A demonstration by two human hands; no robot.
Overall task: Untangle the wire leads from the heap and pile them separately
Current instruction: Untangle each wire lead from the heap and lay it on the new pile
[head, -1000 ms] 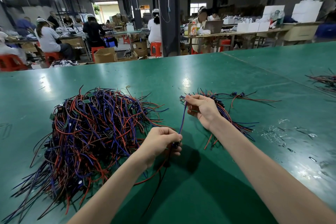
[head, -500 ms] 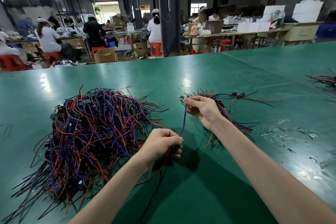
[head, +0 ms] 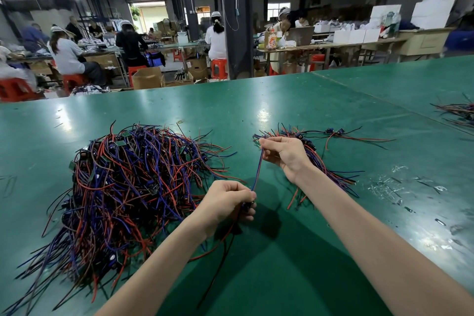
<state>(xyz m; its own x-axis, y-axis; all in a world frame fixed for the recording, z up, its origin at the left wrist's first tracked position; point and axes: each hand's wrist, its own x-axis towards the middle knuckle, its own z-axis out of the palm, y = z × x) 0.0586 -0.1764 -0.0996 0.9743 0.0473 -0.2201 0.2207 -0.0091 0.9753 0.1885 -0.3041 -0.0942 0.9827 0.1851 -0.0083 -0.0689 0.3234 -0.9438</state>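
Midair: left hand, right hand seemingly pinch lead.

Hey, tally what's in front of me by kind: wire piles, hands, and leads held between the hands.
Wire piles: 3 (big heap, small pile, far pile at the right edge)
Hands: 2 (left hand, right hand)
Leads held: 1 (one lead gripped by both hands)
Total: 6

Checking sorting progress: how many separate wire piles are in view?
3: big heap at left, small pile behind the right hand, third pile at far right edge, partly cut off.
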